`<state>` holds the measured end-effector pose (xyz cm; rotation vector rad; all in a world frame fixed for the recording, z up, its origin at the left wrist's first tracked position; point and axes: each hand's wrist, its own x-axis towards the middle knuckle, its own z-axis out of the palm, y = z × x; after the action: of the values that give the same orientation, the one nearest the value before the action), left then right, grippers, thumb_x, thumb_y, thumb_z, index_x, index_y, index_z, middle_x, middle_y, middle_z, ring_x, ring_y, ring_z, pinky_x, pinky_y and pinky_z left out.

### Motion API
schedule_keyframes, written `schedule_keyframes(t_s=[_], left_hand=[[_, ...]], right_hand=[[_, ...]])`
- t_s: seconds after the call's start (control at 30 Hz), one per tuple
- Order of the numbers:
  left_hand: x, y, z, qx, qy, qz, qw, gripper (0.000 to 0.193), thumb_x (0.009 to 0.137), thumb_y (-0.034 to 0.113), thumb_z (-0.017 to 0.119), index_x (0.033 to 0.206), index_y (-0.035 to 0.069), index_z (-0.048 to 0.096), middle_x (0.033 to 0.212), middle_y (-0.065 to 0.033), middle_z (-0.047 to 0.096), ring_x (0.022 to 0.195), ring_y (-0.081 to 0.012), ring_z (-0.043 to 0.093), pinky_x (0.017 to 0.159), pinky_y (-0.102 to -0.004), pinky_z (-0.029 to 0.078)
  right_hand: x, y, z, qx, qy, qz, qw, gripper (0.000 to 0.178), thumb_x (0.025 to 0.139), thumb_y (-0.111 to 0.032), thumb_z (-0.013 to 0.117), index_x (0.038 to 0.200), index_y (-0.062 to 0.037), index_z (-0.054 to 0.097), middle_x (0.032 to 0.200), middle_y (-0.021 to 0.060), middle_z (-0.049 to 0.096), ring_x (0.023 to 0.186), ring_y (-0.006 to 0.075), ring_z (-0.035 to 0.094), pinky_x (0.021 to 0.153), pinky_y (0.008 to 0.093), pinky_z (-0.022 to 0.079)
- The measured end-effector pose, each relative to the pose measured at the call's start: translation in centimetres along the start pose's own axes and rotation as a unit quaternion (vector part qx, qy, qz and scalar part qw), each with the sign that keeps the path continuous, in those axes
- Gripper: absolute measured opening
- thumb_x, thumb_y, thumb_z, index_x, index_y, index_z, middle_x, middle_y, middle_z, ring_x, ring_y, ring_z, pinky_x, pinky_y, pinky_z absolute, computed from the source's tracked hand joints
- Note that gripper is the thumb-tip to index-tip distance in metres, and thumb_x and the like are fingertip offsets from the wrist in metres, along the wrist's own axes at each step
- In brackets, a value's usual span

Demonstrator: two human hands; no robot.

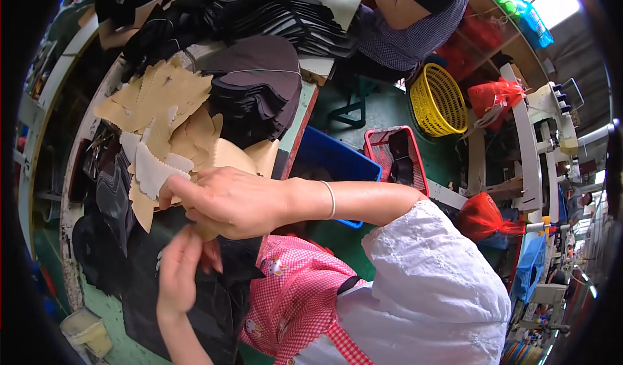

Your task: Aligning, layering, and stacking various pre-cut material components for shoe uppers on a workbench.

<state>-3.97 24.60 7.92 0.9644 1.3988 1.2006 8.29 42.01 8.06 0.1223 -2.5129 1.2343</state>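
Observation:
My right hand [237, 202] reaches across the worktable, its fingers bent over a pile of tan cut pieces with zigzag edges [175, 92]. Its index finger touches a pale grey zigzag-edged piece [156, 170] on that pile. What lies under its curled fingers is mostly hidden, with only a bit of tan showing. Just below, my left hand [182, 271] is raised with fingers stretched and thumb apart, and nothing shows in it. Its fingertips come up close beneath my right hand, over dark sheet material [156, 313].
Dark brown rounded pieces [259, 79], tied with a string, and fanned black pieces [285, 24] lie beyond the pile. A blue bin [337, 160], a red basket [396, 147] and a yellow basket [438, 99] stand right of the table. Two people sit or stand across from me.

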Motion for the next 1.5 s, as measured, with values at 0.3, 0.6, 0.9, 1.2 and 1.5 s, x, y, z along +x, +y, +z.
schedule_keyframes(t_s=[0.3,0.6,0.9,1.2,1.5], left_hand=[[-2.6,0.8,0.4,-0.055,0.157,0.016,0.986,0.030,0.107,0.024,0.039,0.098,0.001,0.057,0.070,-0.0023,0.054,0.059,-0.0122,0.054,0.051,-0.0246,0.040],[-5.9,-0.9,2.2,0.419,0.276,0.131,0.855,0.003,0.090,0.005,0.058,0.092,0.003,0.057,0.079,-0.0141,0.062,0.074,-0.0358,0.063,0.063,-0.0433,0.048],[-7.9,-3.6,-0.4,-0.197,0.146,0.057,0.968,0.014,0.097,0.016,0.060,0.098,0.003,0.062,0.088,-0.0028,0.065,0.082,-0.0071,0.060,0.073,-0.0241,0.048],[-14.5,-4.8,-2.7,-0.393,0.103,-0.082,0.910,0.046,0.073,0.001,0.045,0.119,-0.002,0.051,0.134,-0.0258,0.059,0.115,-0.0245,0.064,0.093,-0.0299,0.051],[-17.1,-6.9,-2.0,-0.380,0.253,0.005,0.890,0.077,0.102,0.057,0.028,0.135,-0.010,0.047,0.120,-0.0299,0.064,0.102,-0.0460,0.068,0.075,-0.0473,0.063]], right_hand=[[1.5,-1.5,0.8,0.071,0.071,-0.002,0.995,0.015,0.076,-0.012,0.077,0.089,-0.0083,0.070,0.080,0.0081,0.063,0.077,0.0277,0.067,0.067,0.0372,0.053],[1.3,-4.2,3.5,0.056,-0.052,0.100,0.992,0.016,0.077,-0.002,0.076,0.091,-0.0007,0.069,0.080,0.0098,0.072,0.074,0.0175,0.074,0.067,0.0282,0.057],[1.1,-2.9,5.2,0.637,-0.020,0.285,0.716,0.014,0.089,-0.018,0.047,0.097,-0.0089,0.053,0.108,0.0074,0.059,0.104,0.0208,0.056,0.098,0.0312,0.043],[0.9,-2.1,2.3,-0.186,-0.099,0.017,0.977,0.065,0.064,-0.009,0.084,0.125,-0.0126,0.063,0.125,0.0152,0.061,0.116,0.0342,0.055,0.101,0.0425,0.042],[2.6,-2.9,7.7,0.186,-0.162,0.264,0.932,0.016,0.092,-0.010,0.073,0.091,0.0009,0.062,0.074,0.0014,0.064,0.067,0.0036,0.059,0.059,0.0206,0.049]])
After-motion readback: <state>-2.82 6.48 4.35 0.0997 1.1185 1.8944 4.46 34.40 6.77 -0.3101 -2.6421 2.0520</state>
